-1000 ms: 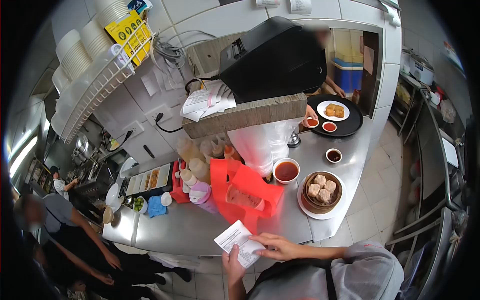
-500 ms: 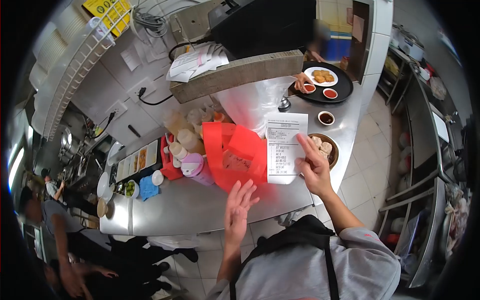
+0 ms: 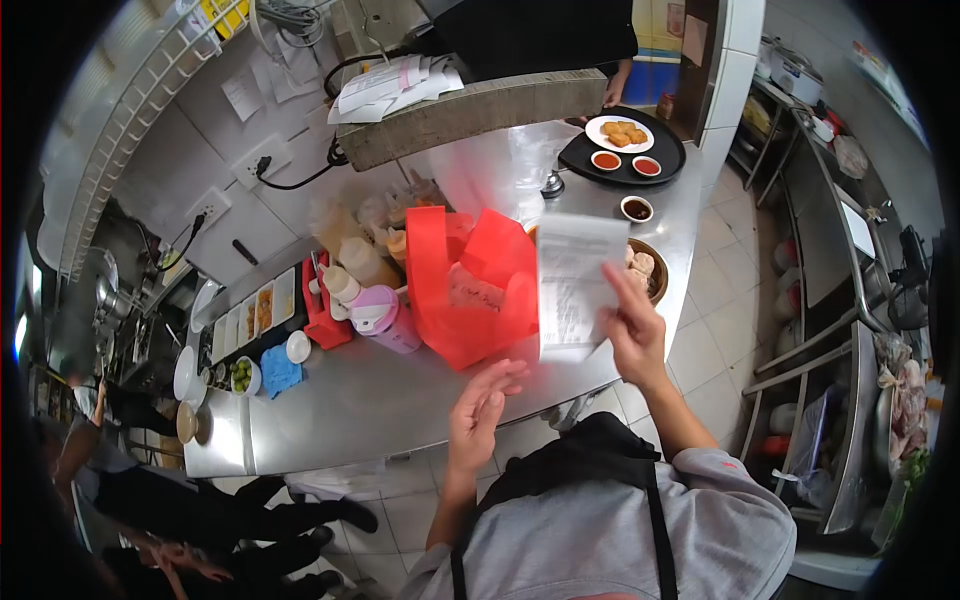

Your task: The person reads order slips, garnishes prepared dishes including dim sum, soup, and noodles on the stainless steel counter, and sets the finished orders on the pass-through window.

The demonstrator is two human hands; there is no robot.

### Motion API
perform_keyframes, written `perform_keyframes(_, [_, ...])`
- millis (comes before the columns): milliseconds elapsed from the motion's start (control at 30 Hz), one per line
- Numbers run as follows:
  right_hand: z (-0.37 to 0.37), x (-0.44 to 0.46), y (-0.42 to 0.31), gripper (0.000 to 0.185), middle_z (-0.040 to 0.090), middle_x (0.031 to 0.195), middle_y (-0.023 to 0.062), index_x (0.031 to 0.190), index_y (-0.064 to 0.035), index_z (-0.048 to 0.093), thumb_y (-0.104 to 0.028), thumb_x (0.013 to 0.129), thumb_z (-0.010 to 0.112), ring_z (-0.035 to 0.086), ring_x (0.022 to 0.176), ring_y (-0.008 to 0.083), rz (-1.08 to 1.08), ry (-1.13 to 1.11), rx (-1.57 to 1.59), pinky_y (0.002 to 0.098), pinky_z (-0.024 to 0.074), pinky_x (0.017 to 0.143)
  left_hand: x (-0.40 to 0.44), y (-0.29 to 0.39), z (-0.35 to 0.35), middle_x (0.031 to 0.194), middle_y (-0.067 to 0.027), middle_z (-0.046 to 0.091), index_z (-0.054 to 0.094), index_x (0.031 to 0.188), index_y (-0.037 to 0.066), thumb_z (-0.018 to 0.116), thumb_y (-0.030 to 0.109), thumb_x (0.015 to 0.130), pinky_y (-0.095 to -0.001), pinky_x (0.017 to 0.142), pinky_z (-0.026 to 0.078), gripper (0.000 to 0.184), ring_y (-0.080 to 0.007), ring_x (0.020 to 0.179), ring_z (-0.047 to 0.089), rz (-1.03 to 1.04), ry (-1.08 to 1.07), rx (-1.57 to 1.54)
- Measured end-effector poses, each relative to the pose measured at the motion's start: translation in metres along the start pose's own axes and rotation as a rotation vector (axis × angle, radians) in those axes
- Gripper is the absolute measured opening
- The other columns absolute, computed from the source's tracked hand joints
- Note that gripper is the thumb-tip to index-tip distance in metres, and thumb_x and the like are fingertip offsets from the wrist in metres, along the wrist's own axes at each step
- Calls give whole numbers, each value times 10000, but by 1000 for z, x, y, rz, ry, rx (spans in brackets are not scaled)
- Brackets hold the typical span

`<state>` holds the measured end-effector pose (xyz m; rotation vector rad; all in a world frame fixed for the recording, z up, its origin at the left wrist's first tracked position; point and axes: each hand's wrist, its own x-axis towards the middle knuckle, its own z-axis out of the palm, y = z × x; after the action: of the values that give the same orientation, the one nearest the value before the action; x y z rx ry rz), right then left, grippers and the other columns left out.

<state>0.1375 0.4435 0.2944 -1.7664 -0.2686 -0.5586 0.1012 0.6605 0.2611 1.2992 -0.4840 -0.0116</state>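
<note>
A white printed receipt, blurred by motion, is held up in my right hand, its fingers along the paper's right edge. Behind it, a round steamer of dumplings is partly covered. My left hand holds nothing, fingers spread, in front of the red bag. That bag stands on the metal counter with its handles up and a container inside. To the steamer's upper left sits a small bowl of dark sauce.
A black tray bears a plate of fried pieces and two red sauces, with another person's hand behind. Squeeze bottles, a purple cup and a blue cloth stand left. Other people are at lower left.
Since a second ago, my right hand has taken the receipt and raised it before the steamer, while my left hand let go. The other person's hand has left the red sauce bowl on the tray.
</note>
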Motion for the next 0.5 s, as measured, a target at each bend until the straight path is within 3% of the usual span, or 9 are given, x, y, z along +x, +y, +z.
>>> perform_keyframes(167, [27, -34, -15, 484, 471, 1212, 165, 1163, -36, 516, 83, 697, 468, 491, 1067, 189, -160, -399, 102, 271, 439, 793, -16, 3, 0, 1233, -171, 416, 308, 1277, 17, 473, 8, 833, -338, 881, 395, 474, -254, 1126, 443, 102, 118, -205])
perform_keyframes(300, [50, -46, -18, 403, 492, 1186, 141, 1117, -22, 541, 62, 732, 457, 535, 978, 188, -41, -466, 262, 279, 444, 784, -40, -3, -24, 948, -60, 563, 484, 1175, 25, 523, -2, 815, -178, 581, 391, 363, -35, 694, 493, -185, 216, 248])
perform_keyframes(333, [49, -50, -17, 378, 499, 1175, 132, 1101, -18, 547, 54, 741, 455, 544, 956, 188, 15, -457, 310, 274, 446, 779, -40, -5, -22, 849, -7, 570, 544, 1116, 28, 539, 16, 816, -149, 481, 307, 301, 21, 566, 375, -151, 280, 251])
perform_keyframes(367, [48, -54, -15, 355, 507, 1164, 124, 1085, -13, 554, 47, 750, 454, 553, 933, 188, 66, -446, 359, 270, 447, 774, -45, -4, -26, 876, -17, 570, 539, 1121, 25, 536, 16, 818, -154, 506, 328, 304, 11, 597, 399, -172, 302, 284])
perform_keyframes(400, [49, -69, 16, 282, 518, 1126, 106, 1046, -4, 558, 14, 787, 449, 565, 890, 186, 175, -397, 414, 282, 475, 739, -49, -3, -32, 903, -26, 570, 533, 1126, 21, 532, 15, 820, -158, 530, 350, 306, 2, 628, 423, -181, 322, 315])
perform_keyframes(433, [43, -78, 32, 249, 517, 1106, 107, 1021, -6, 558, 3, 802, 439, 565, 886, 188, 513, -265, 533, 297, 489, 718, -52, -4, -36, 930, -35, 571, 528, 1131, 18, 528, 15, 822, -162, 554, 371, 309, -8, 659, 447, -185, 345, 341])
perform_keyframes(467, [35, -87, 48, 221, 517, 1086, 107, 995, -8, 558, -8, 817, 428, 565, 883, 189, 850, -124, 643, 312, 504, 697, -55, -6, -41, 998, -56, 561, 525, 1130, 11, 518, 15, 827, -183, 666, 404, 303, -52, 789, 489, -168, 355, 305])
perform_keyframes(500, [28, -95, 75, 210, 514, 1050, 107, 1025, -22, 506, -29, 833, 421, 568, 876, 192, 877, 48, 736, 326, 522, 646, -59, -7, -44, 1016, -60, 557, 525, 1129, 10, 516, 14, 828, -188, 694, 399, 301, -64, 824, 487, -162, 370, 274])
